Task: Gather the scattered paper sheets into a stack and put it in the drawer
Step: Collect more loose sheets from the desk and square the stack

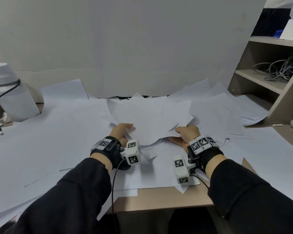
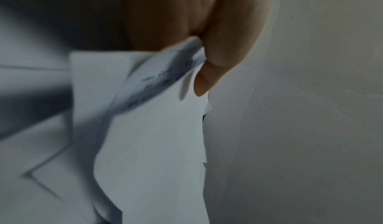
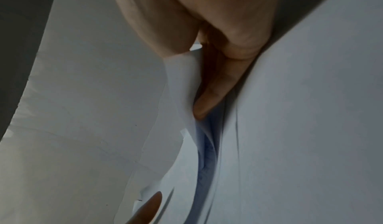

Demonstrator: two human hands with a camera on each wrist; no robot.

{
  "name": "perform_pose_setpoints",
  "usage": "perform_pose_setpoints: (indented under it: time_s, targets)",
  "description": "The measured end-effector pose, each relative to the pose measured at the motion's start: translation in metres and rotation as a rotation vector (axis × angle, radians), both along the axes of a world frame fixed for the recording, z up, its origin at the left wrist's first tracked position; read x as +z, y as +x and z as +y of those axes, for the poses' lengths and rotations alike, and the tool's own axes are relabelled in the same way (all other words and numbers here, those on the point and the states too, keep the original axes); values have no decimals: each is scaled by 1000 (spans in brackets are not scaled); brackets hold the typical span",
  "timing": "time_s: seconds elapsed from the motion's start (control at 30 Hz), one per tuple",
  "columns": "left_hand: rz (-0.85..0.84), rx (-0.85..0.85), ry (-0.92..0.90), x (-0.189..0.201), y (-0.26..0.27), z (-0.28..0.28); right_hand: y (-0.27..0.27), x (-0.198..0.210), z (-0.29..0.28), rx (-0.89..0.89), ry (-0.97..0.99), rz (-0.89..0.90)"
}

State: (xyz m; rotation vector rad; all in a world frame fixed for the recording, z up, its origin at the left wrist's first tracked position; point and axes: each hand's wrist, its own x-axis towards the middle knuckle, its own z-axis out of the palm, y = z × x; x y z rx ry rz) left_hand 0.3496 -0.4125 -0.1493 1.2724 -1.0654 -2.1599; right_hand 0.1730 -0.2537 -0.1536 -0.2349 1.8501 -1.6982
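So the messy bundle of paper sheets point(image 1: 149, 122) is sitting mid-bench, lifted a bit off the loose sheets point(image 1: 41, 141) that cover pretty much the whole bench point(image 1: 159, 198). Corners stick out in every direction, so it's a fan more than a stack right now. My guess is it's being held from both sides so the edges can get squared up before it goes anywhere.

Left hand point(image 1: 120, 131) has the bundle's left edge: thumb lying on top, the rest of the fingers tucked under where I can't see them. The left wrist view backs that up, thumb point(image 2: 209, 73) pressing down on the paper edge. Right hand point(image 1: 186, 134) does the same on the right edge, thumb over, palm underneath. In the right wrist view a finger point(image 3: 215, 86) is wedged in among the layers. So both hands are gripping paper, neither one loose.

Plenty of sheets still lie outside the grip, far left and over by the shelf unit point(image 1: 267, 78) with its cables point(image 1: 282, 68). White bottle point(image 1: 10, 92) at far left. No drawer visible anywhere.
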Motion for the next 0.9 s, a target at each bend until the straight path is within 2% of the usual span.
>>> perform_pose_setpoints:
  time_s: [0.23, 0.43, 0.7, 0.77, 0.9]
  targets:
    - [-16, -12, -71, -4, 7, -18, -30, -8, 13, -163, 105, 137]
    - [72, -46, -3, 0, 4, -7, -30, -9, 9, -253, 83, 193]
    - [67, -14, -15, 1, 7, -3, -22, -1, 9, -368, -5, 210]
    - [92, -17, -1, 0, 7, 1, -14, -1, 7, -334, 18, 178]
    - [92, -6, 2, -1, -2, 13, -4, -19, -10, -83, -29, 43]
